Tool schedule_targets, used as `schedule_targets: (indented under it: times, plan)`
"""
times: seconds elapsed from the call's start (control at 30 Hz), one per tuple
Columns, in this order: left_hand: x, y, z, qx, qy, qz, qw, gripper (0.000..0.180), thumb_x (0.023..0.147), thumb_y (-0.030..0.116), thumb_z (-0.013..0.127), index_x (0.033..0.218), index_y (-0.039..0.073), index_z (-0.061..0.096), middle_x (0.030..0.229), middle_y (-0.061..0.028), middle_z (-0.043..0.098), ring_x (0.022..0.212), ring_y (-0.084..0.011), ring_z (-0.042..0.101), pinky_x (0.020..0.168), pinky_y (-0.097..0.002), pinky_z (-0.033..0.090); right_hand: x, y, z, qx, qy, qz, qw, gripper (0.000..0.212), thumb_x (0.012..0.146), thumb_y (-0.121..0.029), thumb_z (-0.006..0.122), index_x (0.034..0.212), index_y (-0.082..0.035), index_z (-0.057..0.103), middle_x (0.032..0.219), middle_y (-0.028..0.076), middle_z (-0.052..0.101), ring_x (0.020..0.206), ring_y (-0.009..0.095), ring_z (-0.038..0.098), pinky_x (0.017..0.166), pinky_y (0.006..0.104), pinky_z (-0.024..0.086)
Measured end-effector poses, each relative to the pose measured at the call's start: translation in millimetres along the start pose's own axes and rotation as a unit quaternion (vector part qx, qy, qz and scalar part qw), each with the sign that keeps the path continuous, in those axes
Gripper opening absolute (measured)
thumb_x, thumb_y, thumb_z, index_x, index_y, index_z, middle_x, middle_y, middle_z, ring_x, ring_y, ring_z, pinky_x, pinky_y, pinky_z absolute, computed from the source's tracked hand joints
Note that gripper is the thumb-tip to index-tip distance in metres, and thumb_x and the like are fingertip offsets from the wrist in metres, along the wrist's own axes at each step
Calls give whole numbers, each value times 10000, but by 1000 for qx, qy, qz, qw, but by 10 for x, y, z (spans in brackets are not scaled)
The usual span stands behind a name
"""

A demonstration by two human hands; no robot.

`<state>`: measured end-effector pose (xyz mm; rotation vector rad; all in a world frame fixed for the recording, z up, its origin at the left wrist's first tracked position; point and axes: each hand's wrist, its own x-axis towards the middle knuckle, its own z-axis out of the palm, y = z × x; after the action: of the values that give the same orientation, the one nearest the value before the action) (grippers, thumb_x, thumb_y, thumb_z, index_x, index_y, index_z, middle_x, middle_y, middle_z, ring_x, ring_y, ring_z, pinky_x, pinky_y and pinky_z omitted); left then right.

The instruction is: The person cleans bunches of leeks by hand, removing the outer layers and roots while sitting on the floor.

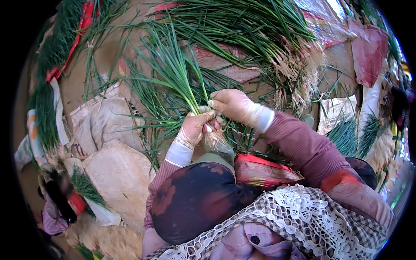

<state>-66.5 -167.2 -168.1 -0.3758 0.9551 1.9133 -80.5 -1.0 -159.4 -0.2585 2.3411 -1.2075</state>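
Note:
My gloved left hand is closed round the lower stalks of a small bunch of green garlic. Its long leaves point up and away, and the pinkish white bulbs with pale stringy roots hang below the fist. Just to the right, my right hand, also gloved, has its fingers bent in a pinch at the stalks of the bunch. A single leaf runs down to these fingertips, which partly hide what they grip. Under the hands lie loose green leaves.
A large heap of green garlic lies on the ground ahead, roots to the right. Pale sacks spread at left, and a red packet sits by my knee. More bundles line the left edge. Another person's sleeve shows lower left.

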Motion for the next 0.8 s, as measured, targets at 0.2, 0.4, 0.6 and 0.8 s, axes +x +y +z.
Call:
schedule_targets:
  times: [0.2,0.4,0.6,0.8]
  plan:
    - [-122,219,255,72,-17,109,991,115,771,93,532,837,-1,528,652,-94,573,530,-156,556,466,-246,470,171,299,-82,-100,134,153,974,317,782,-331,450,805,-44,583,775,164,569,749,335,535,663,398,426]
    - [-149,219,101,-78,86,278,953,174,793,127,529,908,-2,503,575,-31,513,542,-135,522,642,-311,489,100,516,-352,-226,78,132,962,337,728,-411,517,802,-91,595,754,127,587,753,283,557,659,365,433]
    - [-4,-122,-157,-177,81,47,980,221,801,151,505,910,-39,536,494,-32,450,557,-180,509,721,-412,470,184,948,-468,-493,97,117,857,194,717,-244,524,851,-123,595,824,79,549,792,256,528,666,370,426]
    - [95,-258,-196,-28,127,53,990,351,831,199,466,1099,-27,461,980,-199,552,611,-154,561,535,-230,450,-197,135,128,-115,83,-12,990,157,730,-224,551,800,-87,523,705,111,543,684,293,533,604,390,422]
